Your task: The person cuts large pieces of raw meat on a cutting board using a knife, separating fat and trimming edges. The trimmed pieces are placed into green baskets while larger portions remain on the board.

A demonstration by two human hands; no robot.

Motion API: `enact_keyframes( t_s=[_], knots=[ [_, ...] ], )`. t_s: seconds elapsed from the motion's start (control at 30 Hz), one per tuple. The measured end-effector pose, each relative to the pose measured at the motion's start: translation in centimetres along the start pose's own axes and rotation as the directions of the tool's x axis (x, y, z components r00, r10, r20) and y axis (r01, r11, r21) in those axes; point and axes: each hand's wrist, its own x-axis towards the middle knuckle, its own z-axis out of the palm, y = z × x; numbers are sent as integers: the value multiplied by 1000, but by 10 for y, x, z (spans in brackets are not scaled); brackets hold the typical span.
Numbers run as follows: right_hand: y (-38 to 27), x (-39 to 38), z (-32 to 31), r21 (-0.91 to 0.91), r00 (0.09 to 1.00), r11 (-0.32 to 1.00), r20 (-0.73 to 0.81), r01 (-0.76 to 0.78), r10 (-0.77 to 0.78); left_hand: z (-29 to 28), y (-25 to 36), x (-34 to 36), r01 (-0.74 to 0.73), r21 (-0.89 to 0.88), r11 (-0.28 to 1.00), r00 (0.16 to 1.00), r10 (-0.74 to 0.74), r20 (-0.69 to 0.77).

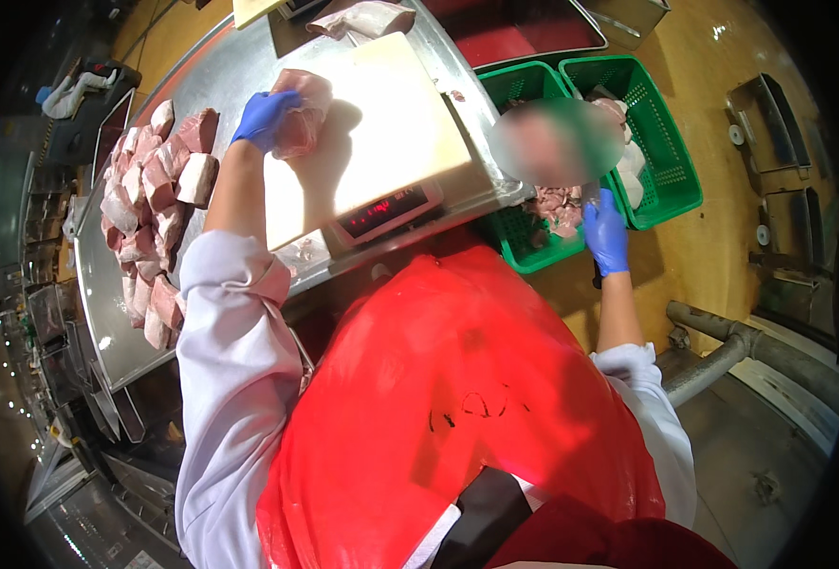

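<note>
My left hand [266, 119], in a blue glove, grips a piece of raw meat [305, 109] over the upper left of a white cutting board [391, 123]. At the near edge of a green basket [538, 256], my gloved right hand [607, 232] is closed on what looks like a knife [590, 192]. A bit of grey blade shows above the fist and a dark handle end below it. Meat trimmings [562, 211] lie in that basket. A blurred patch hides the blade's far part and the baskets' middle.
Many cut meat chunks [158, 180] are heaped on the metal table [106, 337] at left. A scale display [386, 211] sits under the board's near edge. Another meat piece [362, 19] lies beyond the board. A second green basket [671, 180] holds pale pieces; metal pipes [723, 351] stand at right.
</note>
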Motion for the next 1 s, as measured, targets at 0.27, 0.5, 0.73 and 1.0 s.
enact_keyframes(
  t_s=[0.27, 0.5, 0.73, 1.0],
  knots=[
    [-26, -15, -35, 528, 972, 817, 91, -230, 215, 41, -64, -81, -123, -610, 783, 990, 136, -25],
    [-26, 13, -4, 608, 995, 788, 44, -100, 93, 60, -53, -95, -291, -139, 946, 956, 285, -62],
    [-148, 41, -4, 610, 984, 791, 165, -46, -70, 64, -80, -90, -250, -164, 954, 945, 203, -255],
    [-189, 42, 10, 623, 974, 777, 108, 92, -201, 48, -81, -98, -345, 60, 937, 894, 347, -283]
  ],
)
